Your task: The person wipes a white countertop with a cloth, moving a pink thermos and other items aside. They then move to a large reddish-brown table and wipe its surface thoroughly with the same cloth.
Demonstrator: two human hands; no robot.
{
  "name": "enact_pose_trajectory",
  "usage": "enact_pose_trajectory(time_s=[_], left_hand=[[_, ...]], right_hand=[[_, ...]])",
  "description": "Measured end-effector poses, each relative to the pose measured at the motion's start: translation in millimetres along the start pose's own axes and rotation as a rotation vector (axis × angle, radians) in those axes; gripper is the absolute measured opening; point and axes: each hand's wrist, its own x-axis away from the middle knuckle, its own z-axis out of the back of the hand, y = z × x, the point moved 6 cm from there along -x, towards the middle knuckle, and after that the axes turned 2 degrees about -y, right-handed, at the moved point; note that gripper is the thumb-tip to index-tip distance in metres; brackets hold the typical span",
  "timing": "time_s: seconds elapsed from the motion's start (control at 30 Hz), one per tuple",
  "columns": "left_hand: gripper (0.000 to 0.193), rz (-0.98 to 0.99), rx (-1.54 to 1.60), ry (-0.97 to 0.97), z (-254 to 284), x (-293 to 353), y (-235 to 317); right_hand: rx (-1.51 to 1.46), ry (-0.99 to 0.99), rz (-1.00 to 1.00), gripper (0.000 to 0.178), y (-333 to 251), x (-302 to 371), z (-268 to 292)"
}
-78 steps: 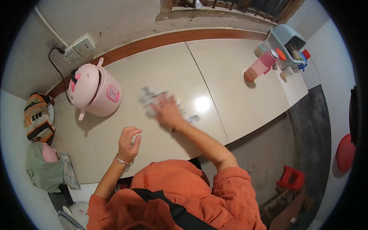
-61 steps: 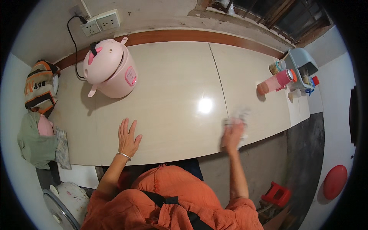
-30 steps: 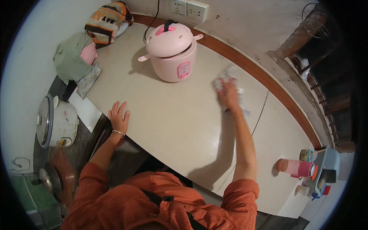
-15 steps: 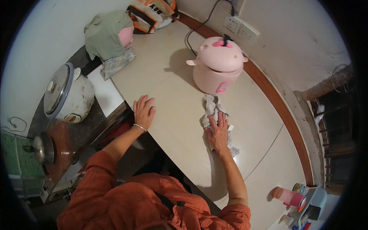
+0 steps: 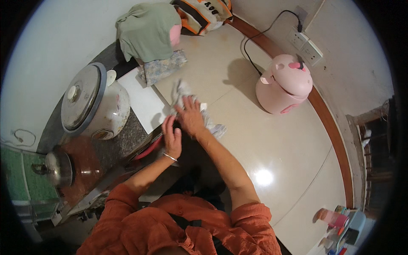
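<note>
While the right hand point(image 5: 190, 117) lies flat over a pale cloth point(image 5: 183, 90), fingers slightly spread rather than clamped, we judge this a wiping step at the edge of the table point(image 5: 255, 140) beneath it. The left hand point(image 5: 172, 139), loosely curled and holding nothing we can see, is just left of it; the overlap hides from us whether they touch. To us, the next stroke calls for even palm pressure, clear of the patterned bundle point(image 5: 165, 68) ahead of the right hand.

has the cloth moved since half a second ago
Yes, the cloth has moved left, away from the pink cooker, to the edge of the table by the white panel.
</note>
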Motion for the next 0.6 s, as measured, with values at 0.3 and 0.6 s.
enact_pose_trajectory(time_s=[0.3,0.6], left_hand=[[0.045,-0.139,0.095,-0.275,-50,-7,32],[0.044,-0.402,0.294,-0.748,-148,56,132]], right_hand=[[0.017,0.009,-0.448,0.046,24,209,94],[0.582,0.477,-1.607,0.049,74,600,235]])
